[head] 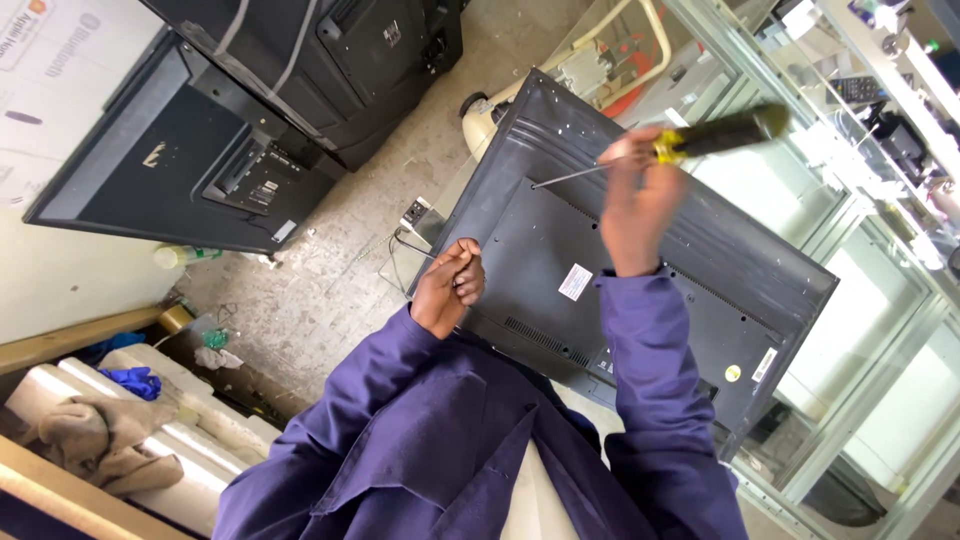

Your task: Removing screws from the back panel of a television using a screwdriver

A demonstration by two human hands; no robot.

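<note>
Purple sleeves fill the bottom of the view, both arms reaching out over a flat-screen set (pixel 640 270) lying face down, its dark back panel up. Which hand is which is hard to settle from this odd angle; going by the sleeves, the left hand (pixel 452 285) sits at picture-left, curled into a closed fist at the panel's near edge, and whether it pinches anything small I cannot tell. The right hand (pixel 632 205) is wrapped around a screwdriver (pixel 665 148) with a yellow-and-black handle. The tool's long axis runs across the panel, handle toward the glass shelving (pixel 880 150), thin shaft pointing toward the fist, its tip hovering just above the panel's middle. The right hand is therefore the nearer one to the tool's working end.

A small white square label with red print (pixel 575 282) sits near the panel's centre, between the two hands. A round yellow sticker (pixel 733 373) and a narrow white strip label (pixel 765 364) lie by the far lower corner. Another dark set (pixel 200 170) leans against the wall, with a white poster (pixel 60 50) above it.
</note>
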